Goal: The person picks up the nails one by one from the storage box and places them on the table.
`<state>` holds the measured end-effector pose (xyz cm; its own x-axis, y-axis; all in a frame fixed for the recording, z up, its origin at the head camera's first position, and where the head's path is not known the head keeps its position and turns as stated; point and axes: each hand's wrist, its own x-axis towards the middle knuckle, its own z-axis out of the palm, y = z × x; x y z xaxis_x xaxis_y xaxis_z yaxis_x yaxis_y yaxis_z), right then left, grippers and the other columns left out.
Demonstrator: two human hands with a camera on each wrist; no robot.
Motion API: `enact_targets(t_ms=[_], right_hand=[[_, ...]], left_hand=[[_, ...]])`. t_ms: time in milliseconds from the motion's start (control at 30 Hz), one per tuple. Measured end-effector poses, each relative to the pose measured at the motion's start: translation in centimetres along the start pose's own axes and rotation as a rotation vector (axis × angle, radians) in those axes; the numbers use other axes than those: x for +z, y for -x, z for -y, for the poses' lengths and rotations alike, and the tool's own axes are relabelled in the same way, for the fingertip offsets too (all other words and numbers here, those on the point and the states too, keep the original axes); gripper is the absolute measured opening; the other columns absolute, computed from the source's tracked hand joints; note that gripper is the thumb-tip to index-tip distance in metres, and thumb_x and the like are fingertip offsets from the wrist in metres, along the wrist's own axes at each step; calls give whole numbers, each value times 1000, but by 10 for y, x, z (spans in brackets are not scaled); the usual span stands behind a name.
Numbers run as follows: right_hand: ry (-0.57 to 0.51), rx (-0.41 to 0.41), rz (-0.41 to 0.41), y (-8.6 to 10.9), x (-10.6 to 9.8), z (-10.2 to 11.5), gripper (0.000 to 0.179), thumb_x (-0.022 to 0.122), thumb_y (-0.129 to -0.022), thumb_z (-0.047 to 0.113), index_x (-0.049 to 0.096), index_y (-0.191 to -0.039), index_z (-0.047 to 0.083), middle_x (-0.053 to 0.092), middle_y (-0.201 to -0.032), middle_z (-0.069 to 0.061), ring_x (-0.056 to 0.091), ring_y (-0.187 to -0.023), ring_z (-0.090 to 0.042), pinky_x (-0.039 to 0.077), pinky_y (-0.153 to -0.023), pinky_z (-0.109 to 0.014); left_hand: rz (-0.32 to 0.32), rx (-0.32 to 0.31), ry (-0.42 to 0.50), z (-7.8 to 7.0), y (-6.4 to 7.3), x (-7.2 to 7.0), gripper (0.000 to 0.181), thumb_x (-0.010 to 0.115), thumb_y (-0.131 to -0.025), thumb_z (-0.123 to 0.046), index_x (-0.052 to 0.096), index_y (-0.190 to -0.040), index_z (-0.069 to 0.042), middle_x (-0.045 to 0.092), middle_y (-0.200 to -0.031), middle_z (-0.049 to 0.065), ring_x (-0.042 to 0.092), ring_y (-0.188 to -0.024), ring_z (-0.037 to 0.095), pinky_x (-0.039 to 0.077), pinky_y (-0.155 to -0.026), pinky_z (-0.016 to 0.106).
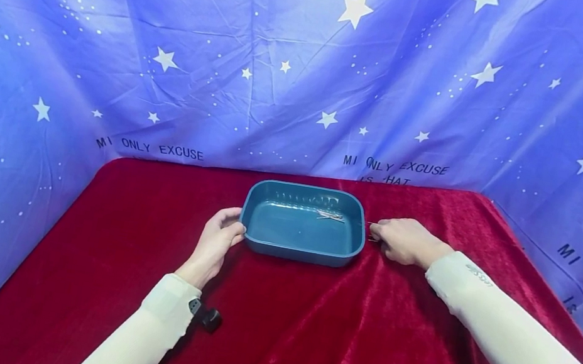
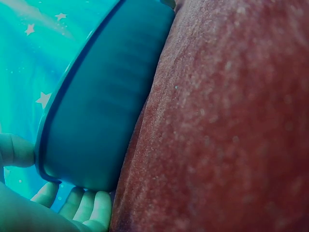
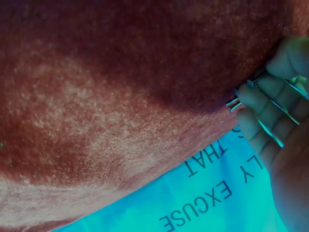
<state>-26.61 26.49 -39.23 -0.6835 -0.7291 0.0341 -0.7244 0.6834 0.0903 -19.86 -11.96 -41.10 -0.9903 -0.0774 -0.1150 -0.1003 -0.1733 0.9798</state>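
Left hand [image 1: 214, 241] grips one blue tray [image 1: 283, 232]; right hand [image 1: 406, 241] holds at least three metal rods [image 3: 271, 133]; more rods [image 1: 330, 217] inside, count unclear

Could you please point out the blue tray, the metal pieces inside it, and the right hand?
Blue tray [image 1: 284, 228]: head view, bare inner floor.
Metal pieces [image 1: 330, 217]: head view, where they cross.
Right hand [image 1: 406, 240]: head view, back of hand.

We saw a teal tray [image 1: 291, 253] beside the left hand [image 1: 213, 243], crimson cloth [image 1: 268, 331] beneath it, white-starred blue drapes [image 1: 223, 104] beyond.
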Motion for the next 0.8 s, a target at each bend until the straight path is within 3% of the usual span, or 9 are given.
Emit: enact_targets(t_ms=[800], right_hand=[[-12, 27, -14, 1, 2, 2, 21, 62, -69, 1, 51, -75, 18, 46, -69, 7, 53, -63, -18, 45, -56, -37]], left_hand=[[-6, 4, -1, 0, 1, 1, 48, 51, -83, 4, 48, -131, 4, 53, -126, 24, 55, -111, 34, 46, -97, 42]])
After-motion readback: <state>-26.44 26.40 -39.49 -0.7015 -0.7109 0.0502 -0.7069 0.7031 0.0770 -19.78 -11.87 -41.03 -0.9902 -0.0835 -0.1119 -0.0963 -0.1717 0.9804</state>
